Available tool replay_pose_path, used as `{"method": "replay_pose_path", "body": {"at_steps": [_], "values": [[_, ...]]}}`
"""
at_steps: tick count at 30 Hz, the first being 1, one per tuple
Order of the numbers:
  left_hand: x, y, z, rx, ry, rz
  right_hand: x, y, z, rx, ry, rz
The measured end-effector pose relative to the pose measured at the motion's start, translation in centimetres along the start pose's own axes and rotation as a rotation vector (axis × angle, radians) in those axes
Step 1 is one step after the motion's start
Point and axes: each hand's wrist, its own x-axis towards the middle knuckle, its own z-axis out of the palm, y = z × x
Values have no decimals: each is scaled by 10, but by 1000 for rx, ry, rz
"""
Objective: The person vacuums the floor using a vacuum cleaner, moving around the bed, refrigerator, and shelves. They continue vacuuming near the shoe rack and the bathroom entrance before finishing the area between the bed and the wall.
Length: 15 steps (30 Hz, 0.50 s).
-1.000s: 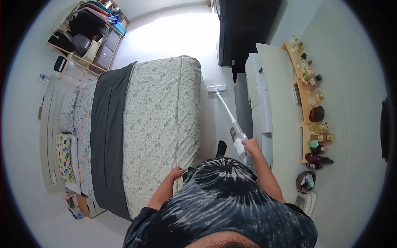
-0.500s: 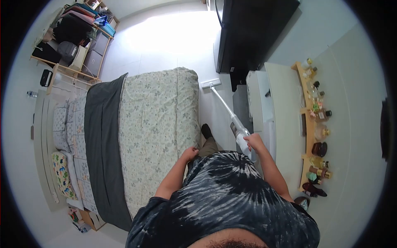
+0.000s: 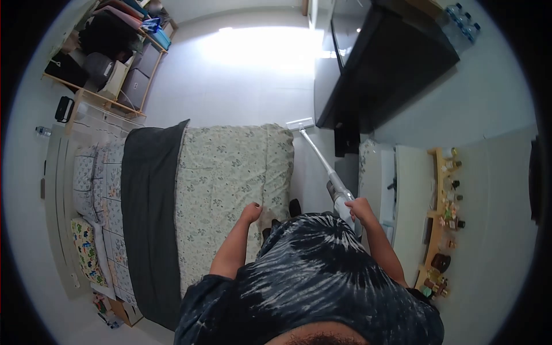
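Note:
A white-and-grey stick vacuum cleaner [image 3: 324, 161] slants away from me across the floor. My right hand [image 3: 360, 210] is wrapped round its handle, by my right hip. At the tube's far end, the flat floor head [image 3: 299, 123] lies on the floor just past the corner of the bed. My left hand [image 3: 251, 213] hovers over the edge of the bed [image 3: 224, 167], fingers curled closed, with nothing seen in them. The bed has a pale floral cover, and a dark grey blanket [image 3: 150, 218] lies across it.
A white dresser [image 3: 409, 190] stands close on my right, with a wooden shelf [image 3: 436, 201] of bottles behind it. A tall black fridge-like cabinet [image 3: 379, 69] is ahead right. Beyond the bed, pale floor [image 3: 230, 86] stretches toward a shelving rack [image 3: 150, 75].
My view has moved forward along the bed. The vacuum cleaner has advanced past the bed's corner with my right hand still on it. My left hand has swung left over the bed.

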Motion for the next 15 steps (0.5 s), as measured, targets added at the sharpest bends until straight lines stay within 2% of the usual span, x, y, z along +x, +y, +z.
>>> {"method": "replay_pose_path", "body": {"at_steps": [4,9,11,12,14,15], "values": [[-1,2,-16,-246,5,-82,29,-45,5,57,-4,15],[-16,-18,-10,-221,31,-167,70,-98,2,-74,-38,-46],[-30,-18,-10,-255,37,-234,86,-122,-2,-408,-9,-135],[-38,-17,-8,-275,28,-287,96,-129,-7,-426,-32,-144],[-42,-31,10,-324,71,-346,117,-143,-18,-783,147,-417],[-41,-34,16,-355,99,-382,114,-167,-22,-831,128,-318]]}}
